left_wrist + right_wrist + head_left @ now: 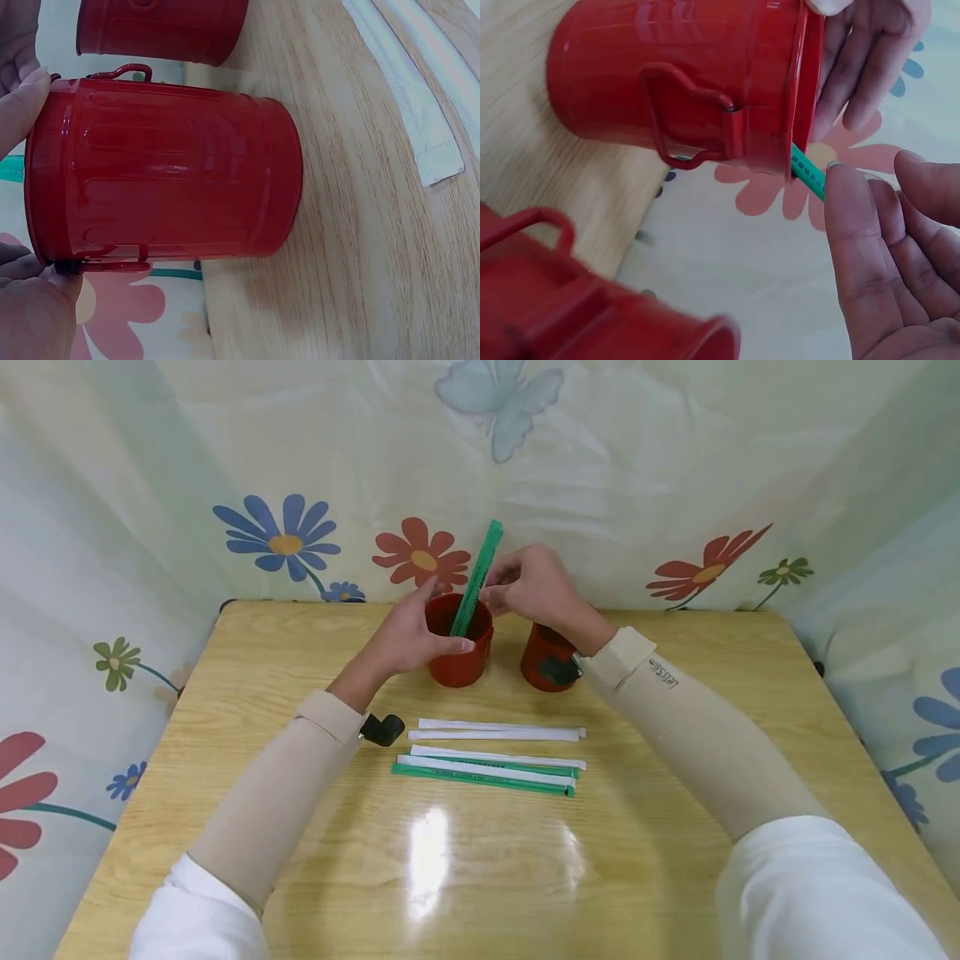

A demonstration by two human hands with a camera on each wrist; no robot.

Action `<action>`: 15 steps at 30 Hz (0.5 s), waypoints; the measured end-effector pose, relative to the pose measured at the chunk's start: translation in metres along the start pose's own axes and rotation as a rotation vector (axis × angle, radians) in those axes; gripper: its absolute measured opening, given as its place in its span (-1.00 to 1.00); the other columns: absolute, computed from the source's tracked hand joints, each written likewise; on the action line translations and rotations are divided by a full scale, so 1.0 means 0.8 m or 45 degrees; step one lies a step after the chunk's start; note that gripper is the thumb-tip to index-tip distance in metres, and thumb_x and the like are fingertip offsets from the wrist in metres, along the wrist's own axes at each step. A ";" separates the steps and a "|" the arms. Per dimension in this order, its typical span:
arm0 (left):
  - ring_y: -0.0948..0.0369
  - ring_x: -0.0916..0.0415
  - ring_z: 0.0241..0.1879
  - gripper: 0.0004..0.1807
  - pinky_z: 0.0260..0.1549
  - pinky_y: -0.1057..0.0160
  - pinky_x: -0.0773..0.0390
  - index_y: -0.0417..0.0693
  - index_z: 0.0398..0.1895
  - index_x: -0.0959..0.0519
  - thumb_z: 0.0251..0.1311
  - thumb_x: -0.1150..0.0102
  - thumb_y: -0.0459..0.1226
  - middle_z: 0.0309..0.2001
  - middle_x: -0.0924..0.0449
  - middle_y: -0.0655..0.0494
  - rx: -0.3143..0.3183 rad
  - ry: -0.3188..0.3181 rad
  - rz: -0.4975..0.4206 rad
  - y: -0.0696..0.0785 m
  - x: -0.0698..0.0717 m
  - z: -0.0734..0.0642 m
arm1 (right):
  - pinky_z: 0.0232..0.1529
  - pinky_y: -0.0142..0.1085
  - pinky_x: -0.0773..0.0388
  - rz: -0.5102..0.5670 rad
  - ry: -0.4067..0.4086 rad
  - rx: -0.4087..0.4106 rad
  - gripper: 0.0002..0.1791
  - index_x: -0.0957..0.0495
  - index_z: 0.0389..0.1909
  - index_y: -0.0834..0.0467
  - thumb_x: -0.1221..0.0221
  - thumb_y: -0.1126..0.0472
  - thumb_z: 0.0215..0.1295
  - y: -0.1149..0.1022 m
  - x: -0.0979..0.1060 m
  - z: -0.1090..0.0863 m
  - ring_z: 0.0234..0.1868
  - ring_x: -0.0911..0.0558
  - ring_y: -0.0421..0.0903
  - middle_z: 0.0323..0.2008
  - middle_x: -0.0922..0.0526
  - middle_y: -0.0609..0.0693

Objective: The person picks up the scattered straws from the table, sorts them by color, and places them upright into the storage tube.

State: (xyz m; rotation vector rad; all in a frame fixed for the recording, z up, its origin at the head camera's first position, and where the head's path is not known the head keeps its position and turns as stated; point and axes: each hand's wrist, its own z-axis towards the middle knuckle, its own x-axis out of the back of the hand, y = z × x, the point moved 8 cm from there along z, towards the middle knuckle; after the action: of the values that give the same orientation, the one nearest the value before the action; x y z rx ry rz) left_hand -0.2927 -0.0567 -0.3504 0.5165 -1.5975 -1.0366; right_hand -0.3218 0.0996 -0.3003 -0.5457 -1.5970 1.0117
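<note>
In the head view my left hand (412, 633) holds a small red bucket (459, 670) by its rim, the thumb on the near side and the fingers beyond the opening. Its ribbed wall and loop handles fill the left wrist view. One green wrapped straw (480, 568) leans in this bucket with its upper part above the rim; the lower end is hidden inside. My right hand (534, 583) is right beside the straw, thumb (934, 191) spread from the fingers, nothing pinched between them. Under my right wrist stands a second red bucket (536, 662), partly covered by the forearm.
Several wrapped straws lie crosswise on the wooden table (315, 860) in front of the buckets, white straws (495, 735) farther back and green straws (487, 778) nearer me. A flowered curtain (600, 468) hangs right behind the table's back edge.
</note>
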 end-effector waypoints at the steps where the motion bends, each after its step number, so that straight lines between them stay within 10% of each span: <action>1: 0.05 -0.32 0.35 0.03 0.20 0.00 -0.56 0.00 0.49 -0.11 0.00 -0.49 -0.04 0.39 -0.32 0.07 0.001 0.000 -0.003 0.001 -0.001 0.000 | -0.24 -0.24 -0.74 -0.012 0.001 0.005 -0.84 -0.69 -0.36 0.32 -0.31 0.26 0.24 0.001 0.002 -0.004 -0.34 -0.76 0.11 -0.39 -0.74 0.21; 15: 0.05 -0.32 0.34 -0.05 0.08 0.00 -0.64 0.06 0.42 -0.19 -0.02 -0.51 -0.04 0.34 -0.38 0.04 0.010 0.007 -0.017 -0.001 0.001 0.000 | -0.29 -0.29 -0.70 -0.187 -0.092 0.026 -0.93 -0.69 -0.35 0.25 -0.30 0.30 0.23 0.021 0.002 -0.078 -0.39 -0.73 -0.06 -0.39 -0.75 0.13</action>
State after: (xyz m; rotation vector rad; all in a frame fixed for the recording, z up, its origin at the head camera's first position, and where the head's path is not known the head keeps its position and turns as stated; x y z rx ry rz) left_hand -0.2930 -0.0578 -0.3509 0.5351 -1.5960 -1.0382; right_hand -0.2660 0.1296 -0.3120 -0.3754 -1.6632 0.9455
